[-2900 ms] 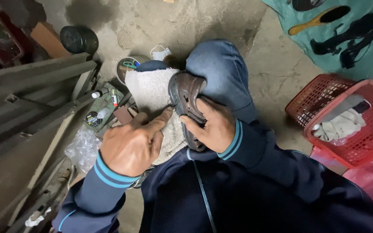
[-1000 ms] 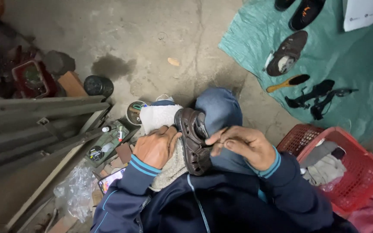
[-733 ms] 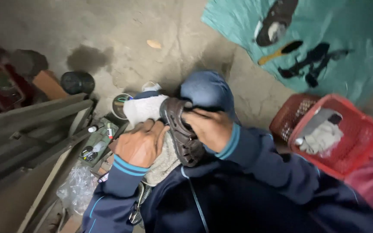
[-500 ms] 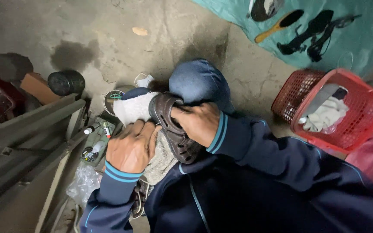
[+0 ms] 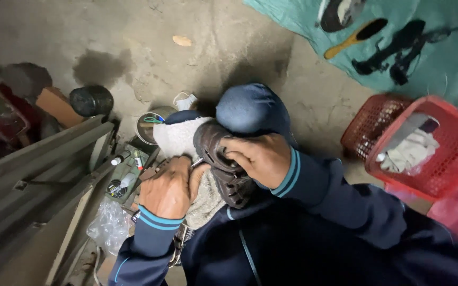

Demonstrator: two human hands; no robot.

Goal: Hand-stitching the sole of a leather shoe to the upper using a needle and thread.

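Since 0.5 s back: view tilted a little up the floor, shoe and both hands hardly shifted. Head view, only 1: right hand [image 5: 258, 159] curled over the brown shoe [image 5: 221, 167], fingers gripping its upper edge, sole turned toward the lap. Left hand [image 5: 169, 189] closed and pressed against a pale towel [image 5: 178, 140] spread over the raised blue-trousered knee [image 5: 250, 108], seemingly pinching a thin metal tool at the shoe's side; exact grip hard to tell. Beside the knee, a round tin [image 5: 149, 127] and small bottles in a tray [image 5: 125, 177]. Off right, a red basket [image 5: 441, 153] holding cloths; beyond, a green tarp [image 5: 441, 53] with a brush. Likely risk: shoe twisting on the soft towel, tool slipping toward the holding fingers.
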